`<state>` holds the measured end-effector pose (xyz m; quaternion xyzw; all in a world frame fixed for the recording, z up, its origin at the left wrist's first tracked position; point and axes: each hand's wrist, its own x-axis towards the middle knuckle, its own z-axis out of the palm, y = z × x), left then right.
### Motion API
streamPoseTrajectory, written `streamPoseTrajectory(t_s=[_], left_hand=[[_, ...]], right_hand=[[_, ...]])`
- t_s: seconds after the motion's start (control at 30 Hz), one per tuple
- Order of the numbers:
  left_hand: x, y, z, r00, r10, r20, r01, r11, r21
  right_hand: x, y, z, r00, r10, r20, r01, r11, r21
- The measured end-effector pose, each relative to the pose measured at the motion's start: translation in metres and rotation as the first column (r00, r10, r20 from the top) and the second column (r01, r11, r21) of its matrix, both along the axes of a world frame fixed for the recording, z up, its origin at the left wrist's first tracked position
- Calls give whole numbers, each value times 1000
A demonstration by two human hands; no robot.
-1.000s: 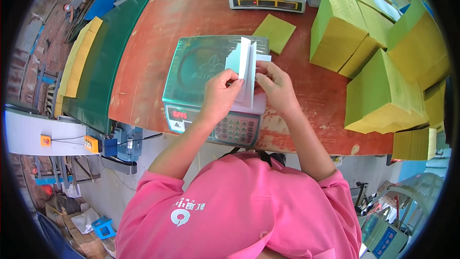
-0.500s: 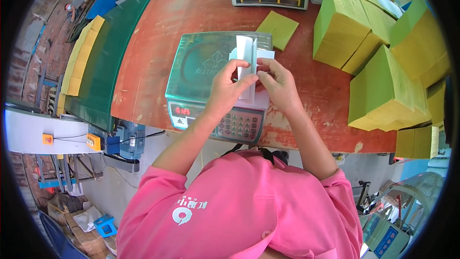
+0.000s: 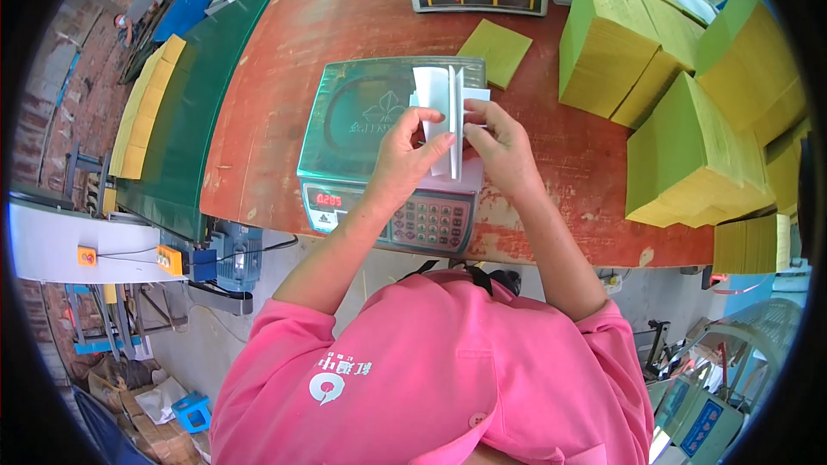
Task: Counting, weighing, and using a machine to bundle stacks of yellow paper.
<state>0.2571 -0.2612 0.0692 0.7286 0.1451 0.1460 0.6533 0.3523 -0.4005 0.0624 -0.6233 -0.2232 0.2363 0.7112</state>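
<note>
Pinched between left hand (image 3: 405, 155) and right hand (image 3: 504, 151): thin white paper stack (image 3: 446, 108), light, floppy, probably best gripped low at edges.

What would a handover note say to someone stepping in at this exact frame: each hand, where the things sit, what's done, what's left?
Left hand: gripping the stack of white sheets, thumb on its edge.
Right hand: pinching the same stack from the other side.
The stack stands on edge over the green scale; its display is lit.
Done: sheets gathered into one bundle.
Left: the bundle is not yet lying flat on the pan.
Green stacks sit at right.
</note>
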Motion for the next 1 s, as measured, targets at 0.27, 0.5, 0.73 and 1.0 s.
streamPoseTrajectory(t_s=[0.27, 0.5, 0.73, 1.0], left_hand=[[-3, 4, -8, 997, 55, -50, -53, 997, 55], [-13, 5, -5, 996, 86, -18, -84, 993, 87], [-26, -8, 75, 956, -35, 291, -92, 907, 412], [30, -29, 101, 945, -327, 34, 318, 935, 158]], right_hand=[[-2, -12, 11, 722, -209, 659, 390, 910, -140], [-8, 13, 8, 850, -24, 526, 329, 804, -495], [1, -35, 29, 798, -348, 492, 458, 881, -120], [-21, -190, -5, 711, -470, 523, 631, 754, -181]])
